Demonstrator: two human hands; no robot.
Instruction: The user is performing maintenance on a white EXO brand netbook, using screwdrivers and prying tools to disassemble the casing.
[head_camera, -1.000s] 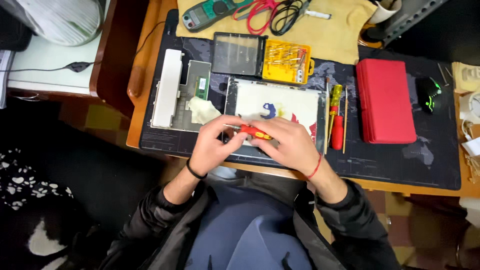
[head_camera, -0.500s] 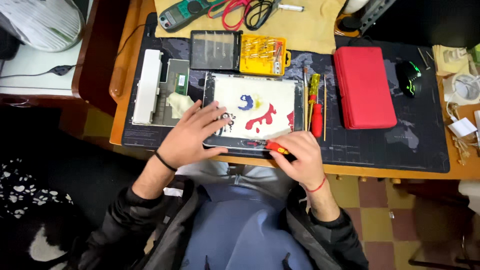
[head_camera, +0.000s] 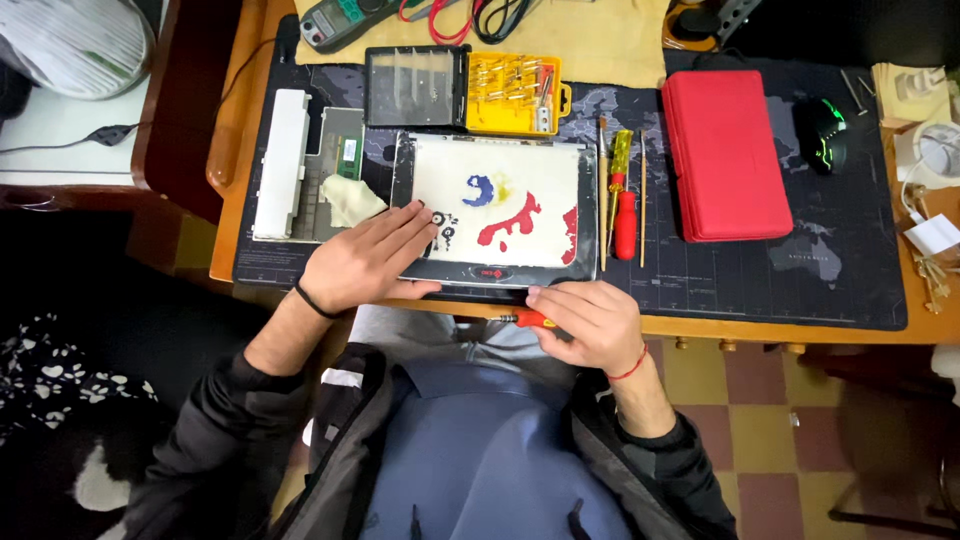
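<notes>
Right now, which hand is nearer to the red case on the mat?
Right. The right hand sits at the desk's front edge holding a small screwdriver, below-left of the red case. The left hand rests farther left, on the laptop.

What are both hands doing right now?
Left hand: open, flat on the laptop.
Right hand: closed around a small screwdriver.

Right hand (head_camera: 590, 325) drawn back from over the laptop (head_camera: 495, 210) to the near edge of the tabletop (head_camera: 760, 325), small red-handled screwdriver (head_camera: 525, 319) carried along and now lying level at that edge, tip pointing left. Left hand (head_camera: 365, 262) spread flat since a second ago, palm down on the laptop's near left corner, fingers over the lid. Patterned lid now uncovered, no longer hidden beneath both hands.
</notes>
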